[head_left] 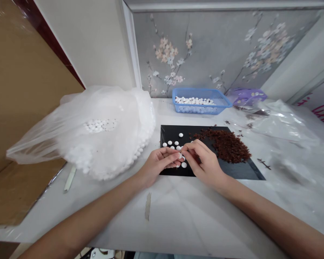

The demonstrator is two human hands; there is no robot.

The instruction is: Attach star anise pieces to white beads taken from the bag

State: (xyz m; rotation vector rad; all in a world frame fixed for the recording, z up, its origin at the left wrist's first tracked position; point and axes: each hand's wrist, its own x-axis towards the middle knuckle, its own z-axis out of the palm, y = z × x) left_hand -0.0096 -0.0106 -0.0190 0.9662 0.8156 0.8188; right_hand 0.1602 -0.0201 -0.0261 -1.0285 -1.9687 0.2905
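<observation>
A white bench (175,216) carries the whole arrangement. On its left lies a translucent bag (105,144), bulging with white pieces. Right of the bag, a black mat (236,172) forms the work surface; behind it stands a blue basket (202,109) containing more white pieces. A brown heap (230,146) of small fragments covers the mat's right part.

The left hand (159,162) and right hand (206,163) meet over the mat's left half. The left fingers grasp one white disc (179,155) near its rim; the right fingers are drawn together at its upper edge, apparently pinching a small brown piece (180,151) — its exact seating is too small to tell. Loose white discs (184,165) lie on the mat around and below the hands.

For good execution, the left grip is best kept light and steady, confined to the rim so that the face remains exposed. The right pinch should bear only on the brown piece, gently and squarely — a sideways push could tilt the disc or snap so slender a part. Both wrists work best low, close above the mat.
</observation>
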